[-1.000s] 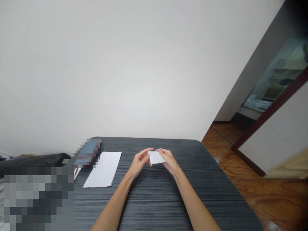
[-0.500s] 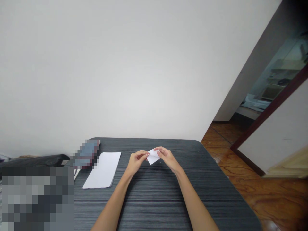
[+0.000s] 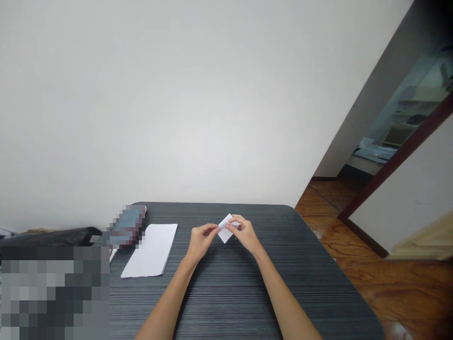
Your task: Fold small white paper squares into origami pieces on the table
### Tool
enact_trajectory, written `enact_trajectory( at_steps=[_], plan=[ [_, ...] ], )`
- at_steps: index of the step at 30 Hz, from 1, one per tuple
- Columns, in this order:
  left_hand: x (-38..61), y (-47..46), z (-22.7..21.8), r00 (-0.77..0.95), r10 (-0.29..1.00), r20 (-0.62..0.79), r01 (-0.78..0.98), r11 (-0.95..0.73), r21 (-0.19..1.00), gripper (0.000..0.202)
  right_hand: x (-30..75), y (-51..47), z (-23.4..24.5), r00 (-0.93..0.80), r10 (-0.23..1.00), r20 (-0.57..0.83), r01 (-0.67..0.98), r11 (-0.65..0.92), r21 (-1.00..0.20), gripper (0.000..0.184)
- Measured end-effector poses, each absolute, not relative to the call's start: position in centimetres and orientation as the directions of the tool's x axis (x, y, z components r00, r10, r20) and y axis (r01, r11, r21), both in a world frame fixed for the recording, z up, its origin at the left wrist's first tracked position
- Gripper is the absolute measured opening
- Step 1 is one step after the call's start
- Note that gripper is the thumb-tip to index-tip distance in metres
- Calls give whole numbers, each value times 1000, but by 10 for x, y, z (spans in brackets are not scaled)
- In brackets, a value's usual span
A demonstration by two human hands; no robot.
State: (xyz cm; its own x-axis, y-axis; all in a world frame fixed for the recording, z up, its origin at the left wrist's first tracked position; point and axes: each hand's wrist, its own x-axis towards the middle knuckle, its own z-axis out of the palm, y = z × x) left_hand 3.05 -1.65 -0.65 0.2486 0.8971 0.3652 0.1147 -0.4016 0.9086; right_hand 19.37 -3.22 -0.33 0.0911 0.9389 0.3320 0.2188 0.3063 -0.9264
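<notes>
Folded paper (image 3: 224, 234) is pinched by both hands (image 3: 200, 242).

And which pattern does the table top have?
The table top is dark grey with fine streaks: head view.

No text, label, brand, number or sign can be read anywhere.

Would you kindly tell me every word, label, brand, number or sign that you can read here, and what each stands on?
No text can be read in this view.
Folded paper in the left hand and right hand: no writing shows.
White sheets on the table: no print shows.
Pixelated item beside them: too blurred to tell.
Pale patch on the black bundle: too small to read.
</notes>
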Motion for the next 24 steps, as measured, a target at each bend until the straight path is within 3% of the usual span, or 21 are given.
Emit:
enact_trajectory(
  at_steps=[11,16,24],
  plan=[
    [33,-21,-2,268,876,401,159,-451,878,18,195,-33,0,92,940,328,206,304,-930,19],
    [36,-23,-2,295,899,323,40,-349,936,22,194,-33,-2,159,956,246,133,226,-965,24],
    [39,-21,-8,281,932,231,-51,-226,973,30,191,-34,-1,227,947,228,133,202,-970,24]
  ],
)
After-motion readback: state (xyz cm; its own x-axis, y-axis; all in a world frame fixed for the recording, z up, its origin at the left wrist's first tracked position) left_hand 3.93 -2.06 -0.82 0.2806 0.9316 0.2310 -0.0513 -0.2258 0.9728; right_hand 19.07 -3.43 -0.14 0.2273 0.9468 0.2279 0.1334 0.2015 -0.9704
